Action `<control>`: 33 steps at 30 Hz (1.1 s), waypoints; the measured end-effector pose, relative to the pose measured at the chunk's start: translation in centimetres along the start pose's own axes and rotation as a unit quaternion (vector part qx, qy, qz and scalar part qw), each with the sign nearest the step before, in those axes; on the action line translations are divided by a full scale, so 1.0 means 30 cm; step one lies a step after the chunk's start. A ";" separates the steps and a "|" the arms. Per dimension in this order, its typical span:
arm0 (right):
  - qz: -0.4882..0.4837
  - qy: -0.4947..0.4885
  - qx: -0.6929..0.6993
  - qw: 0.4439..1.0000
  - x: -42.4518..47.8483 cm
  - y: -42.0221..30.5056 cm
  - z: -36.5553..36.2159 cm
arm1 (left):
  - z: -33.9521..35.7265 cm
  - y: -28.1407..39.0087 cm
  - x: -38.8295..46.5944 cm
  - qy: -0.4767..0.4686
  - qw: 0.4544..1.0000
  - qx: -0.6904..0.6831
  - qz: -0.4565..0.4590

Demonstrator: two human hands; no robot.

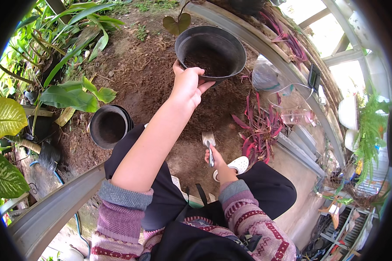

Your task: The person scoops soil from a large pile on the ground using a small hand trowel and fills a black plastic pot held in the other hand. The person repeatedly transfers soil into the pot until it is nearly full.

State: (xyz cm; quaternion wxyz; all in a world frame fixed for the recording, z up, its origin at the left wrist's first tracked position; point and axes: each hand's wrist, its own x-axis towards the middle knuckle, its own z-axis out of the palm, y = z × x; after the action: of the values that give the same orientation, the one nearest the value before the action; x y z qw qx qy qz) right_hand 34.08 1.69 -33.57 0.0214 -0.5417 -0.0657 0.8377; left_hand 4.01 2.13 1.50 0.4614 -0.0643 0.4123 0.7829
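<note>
My left hand (190, 83) grips the near rim of a black plastic plant pot (212, 52), which is tilted so that dark soil shows inside it. Lower and to the right, my right hand (216, 159) is closed round the handle of a small metal hand trowel (209, 139). The trowel's blade touches the brown soil (156, 94) on the ground, below the pot in the picture. Stacked black pots (109, 126) stand on the soil beside my left knee.
Cut purple-leaved plants (259, 125) lie to the right, near a filled clear plastic bag (266, 76) and a clear plastic bottle (294, 116). Leafy green plants (68, 98) grow at the left. A metal beam (62, 208) runs along the lower left, and a curved metal frame (271, 55) borders the right.
</note>
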 end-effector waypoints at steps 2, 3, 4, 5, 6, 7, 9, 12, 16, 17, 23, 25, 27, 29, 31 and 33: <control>-0.004 -0.032 0.018 0.999 0.037 -0.059 0.030 | -0.002 0.000 -0.002 -0.003 1.000 -0.001 -0.001; 0.013 0.009 -0.033 0.999 0.050 -0.072 0.051 | -0.008 0.002 -0.002 -0.002 1.000 -0.001 0.002; 0.030 0.050 -0.083 0.995 0.063 -0.080 0.069 | -0.013 0.005 -0.001 -0.001 1.000 0.000 0.004; 0.046 0.091 -0.132 0.986 0.070 -0.080 0.084 | -0.017 0.010 0.002 0.001 1.000 0.002 -0.002; 0.033 0.147 -0.178 0.972 0.088 -0.083 0.066 | -0.011 0.008 0.007 -0.002 1.000 0.002 -0.011; -0.004 0.190 -0.225 0.956 0.102 -0.082 0.060 | -0.008 0.012 0.011 -0.004 1.000 0.003 -0.017; -0.073 0.270 -0.313 0.908 0.115 -0.065 0.068 | -0.003 0.009 0.014 0.002 1.000 0.003 -0.006; -0.138 0.314 -0.329 0.880 0.109 -0.017 0.079 | -0.008 0.011 0.020 0.007 1.000 0.002 -0.006; -0.193 0.387 -0.392 0.812 0.059 0.050 0.025 | 0.000 0.007 0.021 0.006 1.000 0.003 -0.022; -0.208 0.410 -0.426 0.779 0.044 0.053 0.016 | 0.006 0.005 0.021 0.005 1.000 0.003 -0.022; -0.236 0.410 -0.557 0.683 -0.210 -0.152 0.107 | -0.036 0.001 0.041 0.002 1.000 -0.003 -0.001; -0.268 0.427 -0.584 0.636 -0.308 -0.279 0.149 | -0.048 -0.007 0.056 -0.006 1.000 -0.006 0.005; -0.326 0.400 -0.627 0.584 -0.422 -0.420 0.154 | -0.038 -0.015 0.049 -0.010 1.000 -0.010 0.003; -0.367 0.446 -0.632 0.517 -0.543 -0.554 0.196 | -0.010 -0.026 0.045 0.011 1.000 -0.014 -0.004; -0.402 0.439 -0.651 0.471 -0.703 -0.653 0.309 | -0.030 -0.021 0.049 -0.001 1.000 -0.012 0.005; -0.448 0.429 -0.643 0.449 -0.852 -0.745 0.374 | -0.024 -0.034 0.046 -0.005 1.000 -0.006 0.003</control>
State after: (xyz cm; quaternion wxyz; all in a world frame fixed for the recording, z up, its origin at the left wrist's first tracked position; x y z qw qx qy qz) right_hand 33.62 20.10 -2.93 0.0642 -0.5870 -0.8018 0.0920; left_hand 3.81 2.78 -0.23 0.4607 -0.0615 0.4058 0.7870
